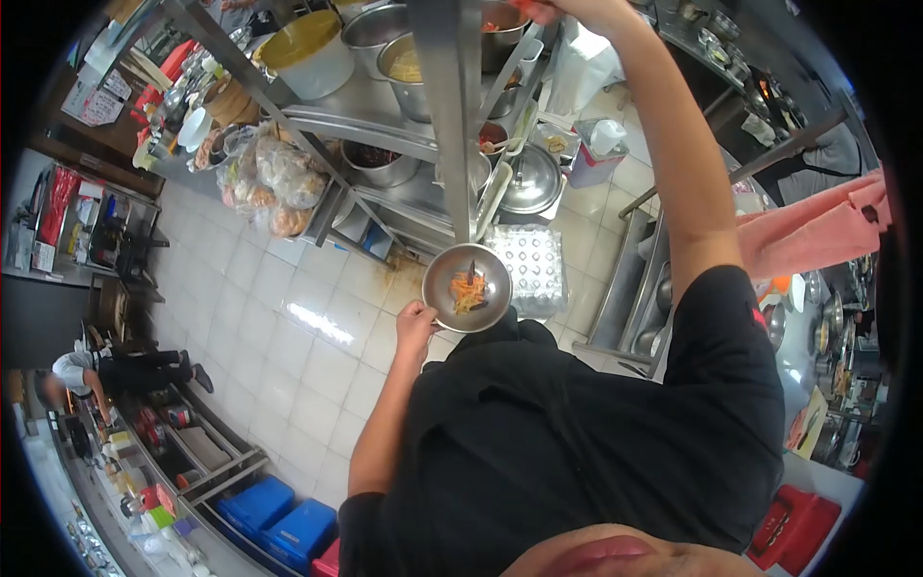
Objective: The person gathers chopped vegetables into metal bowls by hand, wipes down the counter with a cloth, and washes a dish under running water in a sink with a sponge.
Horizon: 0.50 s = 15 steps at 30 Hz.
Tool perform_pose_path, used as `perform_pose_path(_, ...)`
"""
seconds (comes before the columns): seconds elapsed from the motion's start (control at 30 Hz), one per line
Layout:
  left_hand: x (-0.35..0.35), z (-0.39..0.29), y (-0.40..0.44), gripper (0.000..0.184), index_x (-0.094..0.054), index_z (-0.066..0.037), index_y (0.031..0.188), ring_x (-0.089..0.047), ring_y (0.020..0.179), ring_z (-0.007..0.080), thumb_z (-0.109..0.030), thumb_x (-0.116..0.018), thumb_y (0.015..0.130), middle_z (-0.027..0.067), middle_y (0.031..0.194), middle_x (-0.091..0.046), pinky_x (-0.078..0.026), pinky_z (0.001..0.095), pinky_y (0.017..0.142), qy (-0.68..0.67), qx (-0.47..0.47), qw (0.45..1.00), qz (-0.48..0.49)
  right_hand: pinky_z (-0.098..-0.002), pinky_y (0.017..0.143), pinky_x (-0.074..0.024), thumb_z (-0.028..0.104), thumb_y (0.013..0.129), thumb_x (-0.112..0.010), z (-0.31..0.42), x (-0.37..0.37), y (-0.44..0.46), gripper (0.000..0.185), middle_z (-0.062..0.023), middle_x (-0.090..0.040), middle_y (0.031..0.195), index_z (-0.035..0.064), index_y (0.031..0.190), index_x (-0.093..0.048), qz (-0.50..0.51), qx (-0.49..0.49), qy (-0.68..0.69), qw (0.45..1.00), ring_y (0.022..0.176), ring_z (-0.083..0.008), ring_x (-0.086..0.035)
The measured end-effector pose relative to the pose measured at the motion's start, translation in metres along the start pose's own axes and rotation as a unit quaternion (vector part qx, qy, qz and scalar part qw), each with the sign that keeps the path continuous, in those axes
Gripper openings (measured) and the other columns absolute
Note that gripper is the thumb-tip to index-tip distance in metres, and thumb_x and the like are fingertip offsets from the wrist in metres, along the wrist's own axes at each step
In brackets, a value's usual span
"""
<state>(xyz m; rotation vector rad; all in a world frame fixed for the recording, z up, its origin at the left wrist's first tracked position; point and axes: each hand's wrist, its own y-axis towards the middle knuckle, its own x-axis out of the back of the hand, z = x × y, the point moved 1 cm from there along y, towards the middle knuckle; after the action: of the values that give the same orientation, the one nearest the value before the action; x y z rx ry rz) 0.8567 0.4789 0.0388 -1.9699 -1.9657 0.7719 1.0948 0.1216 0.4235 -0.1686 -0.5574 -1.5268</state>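
My left hand (416,325) grips the rim of a round metal bowl (434,288), held in front of my body. Shredded orange and yellow vegetables (468,291) with some dark pieces lie inside it. At the top edge of the view, my right hand (556,8) reaches over the upper shelf, its fingers closed together and partly cut off by the frame. Something red shows at those fingertips, too small to name. Nearest to that hand is a metal pot (502,37) with red-orange food in it.
A steel shelf post (452,115) stands just beyond the bowl. The rack holds a white tub with a yellow lid (306,58) and several pots. Bagged food (274,178) hangs by its side. An egg-tray-like stack (527,269) sits close right. Another person (115,370) bends at the far left.
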Motion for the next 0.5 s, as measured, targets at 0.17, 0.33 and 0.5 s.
perform_pose_path(0.17, -0.008, -0.010, 0.010, 0.014, -0.052, -0.007, 0.068, -0.053, 0.060, 0.0115, -0.005, -0.059, 0.080, 0.0009, 0.067, -0.052, -0.052, 0.0298, 0.056, 0.033, 0.007, 0.999, -0.010, -0.0237, 0.057, -0.0491, 0.016, 0.087, -0.066, -0.037, -0.040, -0.096, 0.019, -0.0040, -0.068, 0.078, 0.0015, 0.100, -0.065, 0.099, 0.030, 0.061, 0.993, 0.065, -0.0085, -0.061)
perform_pose_path(0.33, -0.012, -0.009, 0.032, 0.009, -0.053, -0.006, 0.074, -0.056, 0.062, 0.0129, -0.006, -0.059, 0.081, 0.0024, 0.071, -0.054, -0.053, 0.0312, 0.060, 0.067, -0.020, 0.997, 0.015, -0.0335, 0.064, -0.0514, 0.012, 0.079, -0.064, -0.124, -0.163, -0.175, 0.023, -0.0134, -0.067, 0.078, 0.0002, 0.099, -0.065, 0.191, -0.036, -0.117, 0.974, 0.070, -0.0246, -0.065)
perform_pose_path(0.5, -0.032, -0.029, 0.029, 0.011, -0.051, -0.005, 0.073, -0.057, 0.062, 0.0131, -0.002, -0.059, 0.079, 0.0034, 0.073, -0.055, -0.057, 0.0310, 0.062, 0.014, -0.006, 0.999, 0.035, -0.0344, 0.071, -0.0518, 0.007, 0.073, -0.066, -0.189, -0.223, -0.209, 0.030, -0.0146, -0.068, 0.084, -0.0020, 0.101, -0.065, 0.217, 0.047, -0.172, 0.960, 0.076, -0.0246, -0.066)
